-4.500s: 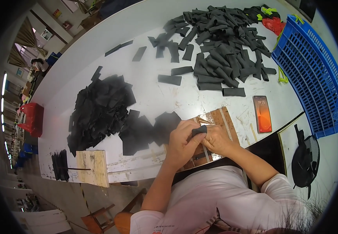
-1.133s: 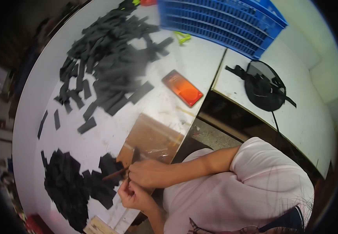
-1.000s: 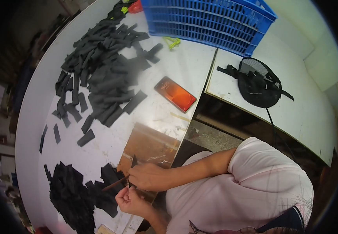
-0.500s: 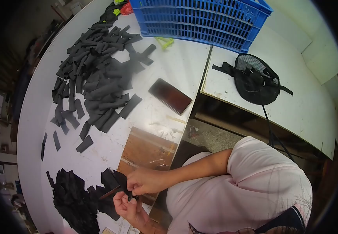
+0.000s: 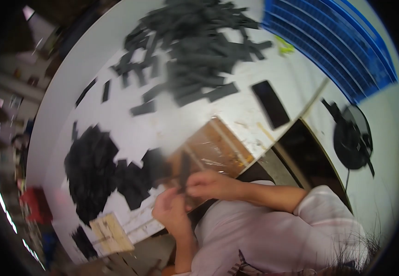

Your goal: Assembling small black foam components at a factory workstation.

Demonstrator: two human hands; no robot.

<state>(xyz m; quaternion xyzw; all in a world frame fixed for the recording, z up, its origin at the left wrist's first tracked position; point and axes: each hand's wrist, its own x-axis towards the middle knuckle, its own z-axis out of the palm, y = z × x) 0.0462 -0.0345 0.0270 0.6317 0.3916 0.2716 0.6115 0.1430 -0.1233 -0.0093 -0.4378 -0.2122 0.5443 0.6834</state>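
Observation:
In front of me, at the table's near edge, my left hand point(image 5: 171, 209) and my right hand point(image 5: 213, 185) meet with fingers pinched together. Between them a narrow black fabric strip point(image 5: 184, 171) sticks up, blurred by motion; its lower end is hidden in the fingers. Just left of the hands lies a small group of black fabric pieces point(image 5: 132, 184). Beyond it, further left, is a larger heap of black pieces point(image 5: 90, 170). Across the table spreads a big pile of dark grey fabric strips point(image 5: 199, 60).
A dark phone point(image 5: 270, 104) lies right of the grey pile. A blue plastic crate point(image 5: 328, 41) stands at the far right, near a black mesh item point(image 5: 353, 138). A brown panel point(image 5: 213, 147) covers the near tabletop; a wooden board point(image 5: 112, 232) sits at lower left.
My view has turned, so the table's contents appear rotated and shifted right. My hands stay together, and the dark strip between them now points upward. The wooden board shows more fully.

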